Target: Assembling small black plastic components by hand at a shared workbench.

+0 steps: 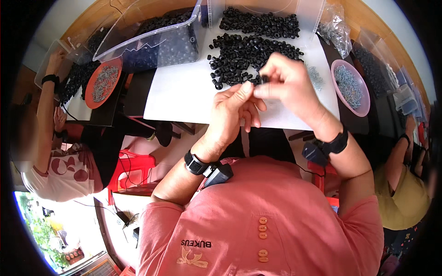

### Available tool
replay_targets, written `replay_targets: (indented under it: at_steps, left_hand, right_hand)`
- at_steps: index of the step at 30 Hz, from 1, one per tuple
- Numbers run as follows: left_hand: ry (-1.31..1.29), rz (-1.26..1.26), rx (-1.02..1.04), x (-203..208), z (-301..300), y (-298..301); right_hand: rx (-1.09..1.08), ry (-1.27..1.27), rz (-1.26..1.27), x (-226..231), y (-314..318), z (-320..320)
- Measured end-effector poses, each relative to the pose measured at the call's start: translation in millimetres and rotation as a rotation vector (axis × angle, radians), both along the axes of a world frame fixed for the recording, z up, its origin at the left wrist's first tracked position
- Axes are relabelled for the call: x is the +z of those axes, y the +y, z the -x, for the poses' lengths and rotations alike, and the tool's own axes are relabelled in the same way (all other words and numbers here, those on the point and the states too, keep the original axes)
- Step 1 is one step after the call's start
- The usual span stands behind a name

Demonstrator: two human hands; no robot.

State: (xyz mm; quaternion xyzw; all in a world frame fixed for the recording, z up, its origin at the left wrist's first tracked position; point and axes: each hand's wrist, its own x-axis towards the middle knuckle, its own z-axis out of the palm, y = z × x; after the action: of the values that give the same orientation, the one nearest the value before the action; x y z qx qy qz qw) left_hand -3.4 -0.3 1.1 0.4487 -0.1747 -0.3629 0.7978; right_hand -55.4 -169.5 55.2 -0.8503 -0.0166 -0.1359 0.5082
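Observation:
Over the near part of a white board [177, 99], my two hands meet fingertip to fingertip. My left hand [230, 110] has thumb and forefinger pinched together, the other fingers curled; whatever sits in that pinch is too small to make out. A small black part [264, 79] shows at the fingertips of my right hand [290, 83], which is closed and somewhat blurred. Just beyond the hands lies a spread of small black parts [239, 53]. Beside my right hand there is a little heap of thin silvery pieces [315, 77], like screws or pins.
A clear bin [172, 50] of black parts stands at the far left. An orange bowl [118, 69] and a pink bowl [366, 103] hold silvery pieces. Another clear tub [214, 16] lies at the back. People sit working on both sides; a red stool [138, 165] is at left.

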Motion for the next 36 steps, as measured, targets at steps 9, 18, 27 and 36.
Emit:
replay_targets:
  at_steps: [9,18,27,36]
  left_hand:
    - [-0.066,-0.098,0.027,-2,-4,10]
    - [-0.089,-0.067,-0.072,-4,-5,9]
    - [-0.128,-0.079,-0.075,-5,-6,7]
    - [-0.125,-0.078,-0.039,-3,-3,3]
  right_hand:
    - [0.144,-0.364,0.009,92,16,-110]
    - [0.201,-0.434,0.985,-18,2,-132]
    - [0.312,-0.387,0.841,-23,-16,-130]
    - [0.3,-0.341,1.012,-23,-3,-135]
